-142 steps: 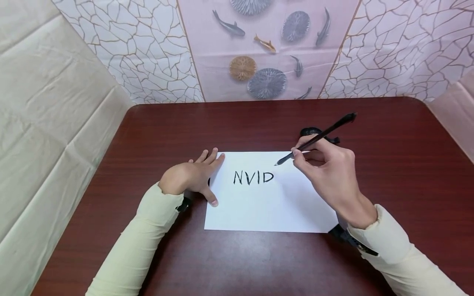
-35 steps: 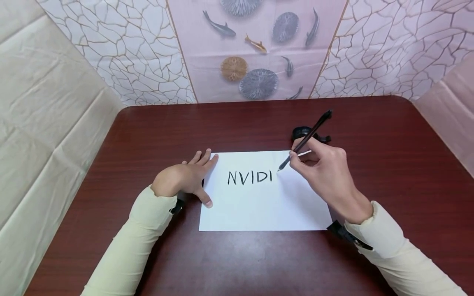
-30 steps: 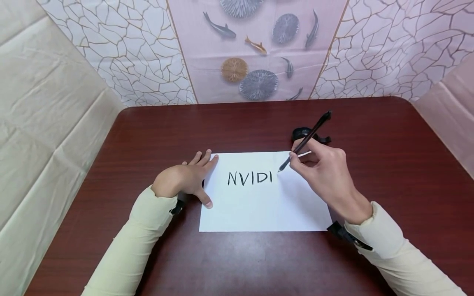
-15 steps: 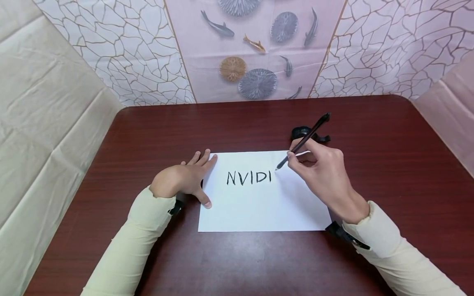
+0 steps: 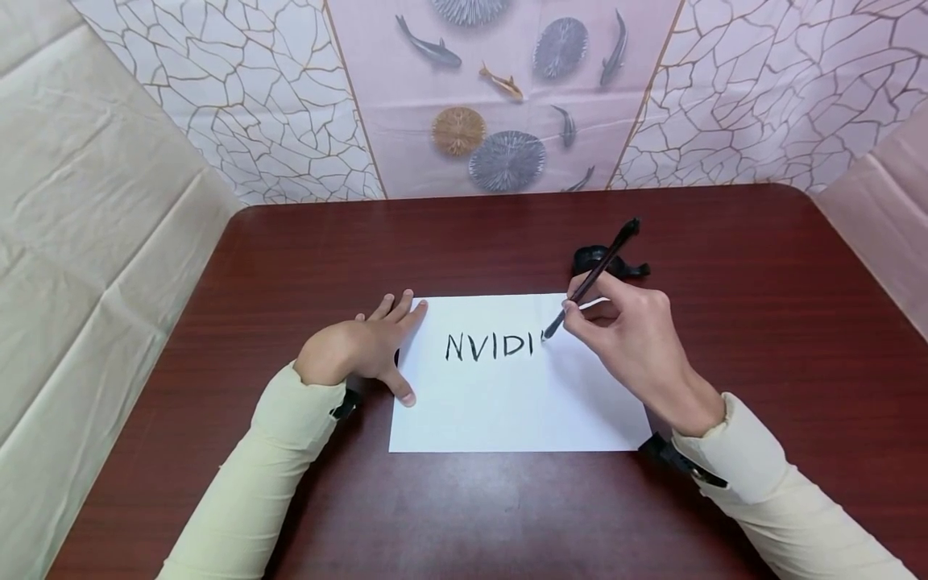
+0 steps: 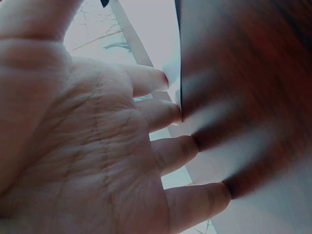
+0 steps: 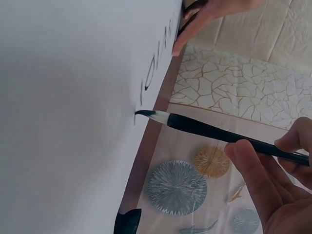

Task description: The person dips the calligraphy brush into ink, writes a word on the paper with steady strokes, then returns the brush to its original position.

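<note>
My right hand [image 5: 638, 342] pinches a dark-handled calligraphy brush [image 7: 200, 127] between thumb and fingers. Its black inked tip bends against the white sheet of paper [image 5: 507, 411], just right of the black letters "NVIDI" [image 5: 489, 346]. A short new stroke shows under the tip. At the sheet's left edge, my left hand [image 5: 362, 350] lies with spread fingers, thumb on the paper. The left wrist view shows its straight fingers [image 6: 178, 151] with some tips on the dark table and others at the paper's edge.
A small black round dish [image 5: 590, 258] with a tail-like end stands behind the right hand, partly covered by the brush. The dark red table [image 5: 464, 515] ends at the back against a patterned cloth [image 5: 500, 97]. Pale cloth [image 5: 109, 242] hangs on the left.
A last "I" has joined the earlier "NVID". Over the last half second the brush tip has come down and started a stroke right of it. My left hand stays at the paper's edge.
</note>
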The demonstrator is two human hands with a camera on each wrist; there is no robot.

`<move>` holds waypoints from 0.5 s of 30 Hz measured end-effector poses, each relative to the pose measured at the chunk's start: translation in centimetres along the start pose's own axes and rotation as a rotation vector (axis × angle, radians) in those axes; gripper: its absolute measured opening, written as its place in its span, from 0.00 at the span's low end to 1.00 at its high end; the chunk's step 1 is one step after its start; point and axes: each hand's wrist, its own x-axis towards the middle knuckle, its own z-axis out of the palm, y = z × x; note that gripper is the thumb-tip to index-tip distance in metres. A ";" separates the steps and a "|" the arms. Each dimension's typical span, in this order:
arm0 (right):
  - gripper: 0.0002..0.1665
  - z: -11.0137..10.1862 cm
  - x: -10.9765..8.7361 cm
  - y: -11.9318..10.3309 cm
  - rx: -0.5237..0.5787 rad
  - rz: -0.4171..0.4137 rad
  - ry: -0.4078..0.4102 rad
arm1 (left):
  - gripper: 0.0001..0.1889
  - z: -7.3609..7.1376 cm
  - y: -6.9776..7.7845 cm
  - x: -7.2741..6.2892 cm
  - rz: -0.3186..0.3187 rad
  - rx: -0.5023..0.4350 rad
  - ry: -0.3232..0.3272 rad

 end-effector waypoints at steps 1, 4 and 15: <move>0.11 0.0 0.0 -0.1 0.003 0.006 -0.009 | 0.77 0.0 0.0 0.0 -0.001 0.001 -0.001; 0.11 -0.2 -0.2 -0.4 0.016 0.028 -0.039 | 0.77 0.0 0.0 0.0 -0.002 0.001 -0.003; 0.12 -0.7 -0.2 -1.3 0.023 0.016 -0.031 | 0.77 -0.1 0.1 0.0 0.006 -0.004 -0.001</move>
